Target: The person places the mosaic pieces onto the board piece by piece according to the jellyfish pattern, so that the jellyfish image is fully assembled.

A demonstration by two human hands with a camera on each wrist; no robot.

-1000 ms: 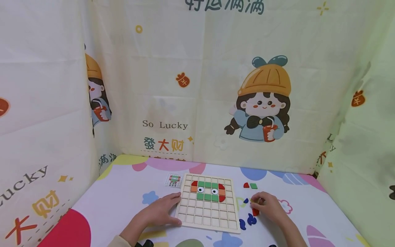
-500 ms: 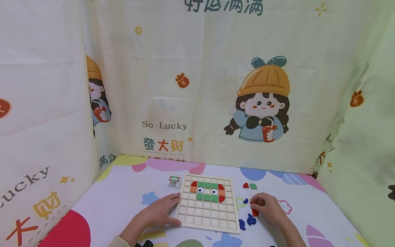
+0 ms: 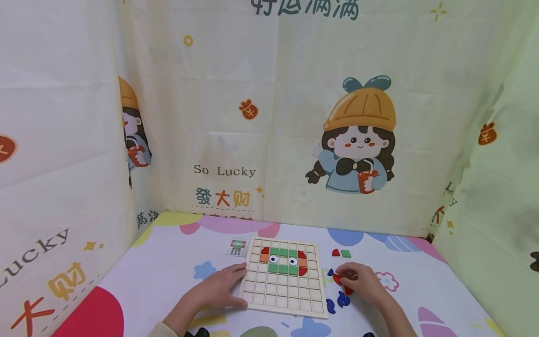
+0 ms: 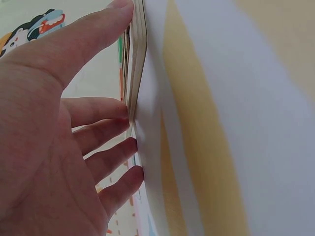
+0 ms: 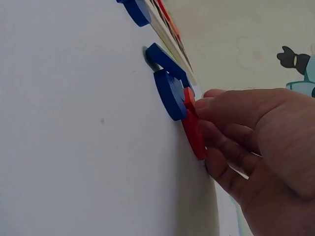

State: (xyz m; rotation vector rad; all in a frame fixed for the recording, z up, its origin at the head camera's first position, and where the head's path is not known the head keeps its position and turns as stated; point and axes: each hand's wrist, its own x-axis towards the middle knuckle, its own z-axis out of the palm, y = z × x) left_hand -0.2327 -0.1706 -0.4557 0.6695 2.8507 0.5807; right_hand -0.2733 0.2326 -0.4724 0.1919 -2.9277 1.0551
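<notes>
My left hand (image 3: 222, 286) rests at the left side of a wooden grid board (image 3: 279, 289), fingers and thumb extended, the thumb at its near left corner. In the left wrist view the fingertips touch the board's edge (image 4: 139, 54). Green, red and orange tiles and two eye discs make a face on the board's upper half. Right of the board, my right hand (image 3: 363, 281) pinches a red piece (image 3: 337, 279) low over the table. Another red piece (image 3: 348, 290) lies partly under this hand. Beside it are blue curved pieces (image 3: 343, 299), seen close in the right wrist view.
A small pattern card (image 3: 236, 246) lies at the board's upper left. Farther back on the right are a red rounded piece (image 3: 335, 252) and a green square tile (image 3: 345, 253). One blue curved piece (image 3: 331, 306) sits against the board's right edge. Printed cloth walls surround the table.
My right hand has shifted slightly left, bringing the red piece toward the board. A small blue piece beside its fingertips has moved left too. The left hand and the board have stayed put.
</notes>
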